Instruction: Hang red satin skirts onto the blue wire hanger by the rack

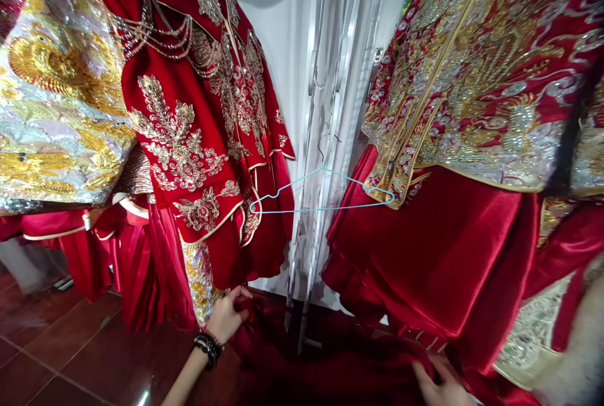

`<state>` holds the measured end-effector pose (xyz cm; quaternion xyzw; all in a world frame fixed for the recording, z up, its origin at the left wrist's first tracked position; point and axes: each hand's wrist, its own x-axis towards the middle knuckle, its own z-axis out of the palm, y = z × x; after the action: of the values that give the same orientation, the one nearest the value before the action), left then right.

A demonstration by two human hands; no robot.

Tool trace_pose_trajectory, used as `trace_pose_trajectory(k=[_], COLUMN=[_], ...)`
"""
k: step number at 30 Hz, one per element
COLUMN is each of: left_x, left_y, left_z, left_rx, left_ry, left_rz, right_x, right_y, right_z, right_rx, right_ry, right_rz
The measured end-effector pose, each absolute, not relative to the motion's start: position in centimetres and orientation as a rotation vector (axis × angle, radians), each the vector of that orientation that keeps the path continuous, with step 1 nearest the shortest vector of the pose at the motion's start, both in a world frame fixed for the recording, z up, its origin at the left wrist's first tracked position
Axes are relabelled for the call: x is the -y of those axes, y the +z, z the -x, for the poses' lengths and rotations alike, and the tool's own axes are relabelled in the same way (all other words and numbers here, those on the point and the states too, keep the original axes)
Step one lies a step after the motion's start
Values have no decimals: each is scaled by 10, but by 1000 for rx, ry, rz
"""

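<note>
The left hand [226, 315] is gripping the red cloth [330, 368] low on the floor, fingers curled onto a fold just below the hem of the middle robe [207, 141]. The right hand [438, 384] is resting on the same cloth at the lower right edge of the view, fingers pressing a fold; whether it is pinching the fabric or only lying on it cannot be told. The cloth is lying spread across the floor [56, 355] between the two hands, under the hanging garments.

Hazards, as a judgement:
- A blue hanger [321, 195] is hanging empty between the middle robe and the right robe [476, 78]. Its ends are lying close to both embroidered hems; lifting the cloth upward is likely to knock it loose or snag its tips on the beadwork.
- The beaded strands on the middle robe's shoulder are hanging free. Any tug on that robe's hem, which is touching or nearly touching the left hand, is risking a pull on them.
- The cloth is running past the curtain [330, 78] and its base; dragging it sideways is likely to catch there.
- The tiles are glossy, so the satin is sliding easily and a grip may slip.

Clearance: open room is lying only at the lower left, over bare tiles. A left robe [56, 91] is crowding the upper left. To the right, red skirts are hanging down to the right hand, leaving almost no free space.
</note>
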<state>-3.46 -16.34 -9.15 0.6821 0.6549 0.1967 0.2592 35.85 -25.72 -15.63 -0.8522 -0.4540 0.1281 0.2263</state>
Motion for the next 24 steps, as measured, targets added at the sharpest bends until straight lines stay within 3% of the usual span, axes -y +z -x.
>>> trace_pose_trajectory(k=[6, 11, 17, 24], left_x=[154, 140, 126, 116], left_y=[2, 49, 57, 36], left_z=[17, 16, 13, 25], left_rx=[-1736, -1776, -1869, -1929], left_ry=[845, 742, 276, 238], left_rz=[-2062, -2575, -2981, -2866], right_x=[224, 211, 194, 182], right_y=[-49, 6, 14, -1], right_z=[-351, -341, -339, -346], right_rx=[1257, 1391, 1708, 1841], right_ry=[61, -395, -747, -837], right_rz=[2134, 1885, 1853, 1897])
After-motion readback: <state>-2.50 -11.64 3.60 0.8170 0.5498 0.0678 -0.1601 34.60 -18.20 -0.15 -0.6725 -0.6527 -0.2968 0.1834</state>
